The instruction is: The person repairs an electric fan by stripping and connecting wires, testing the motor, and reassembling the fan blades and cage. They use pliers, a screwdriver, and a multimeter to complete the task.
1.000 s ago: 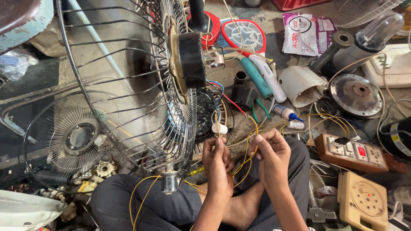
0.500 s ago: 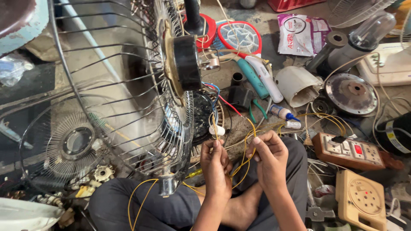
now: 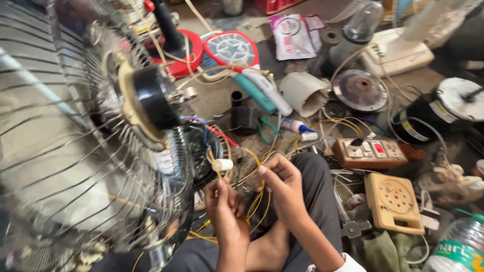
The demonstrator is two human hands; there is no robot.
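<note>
here the left hand and right hand each pinched the yellow wires over the lap, just beside the fan guard. keeping the strands taut and apart would likely suit the work. the guard crowded the left; the switch board and beige dial box sat right, leaving little open floor.
</note>
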